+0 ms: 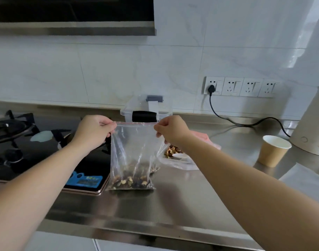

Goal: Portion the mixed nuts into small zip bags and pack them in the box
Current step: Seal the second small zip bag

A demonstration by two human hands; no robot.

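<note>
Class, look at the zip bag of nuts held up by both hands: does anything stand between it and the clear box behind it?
Nothing visible does. The left hand and right hand pinch the top corners of the zip bag, its base on the steel counter. The clear box stands directly behind it against the wall.

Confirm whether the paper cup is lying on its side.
No, the paper cup stands upright on the counter, mouth facing up.

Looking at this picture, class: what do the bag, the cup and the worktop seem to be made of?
Bag: thin clear plastic, glossy; the nuts show through and it creases.
Cup: probably paper, matt brown outside, white inside.
Worktop: likely stainless steel, brushed grey with blurred reflections.
</note>
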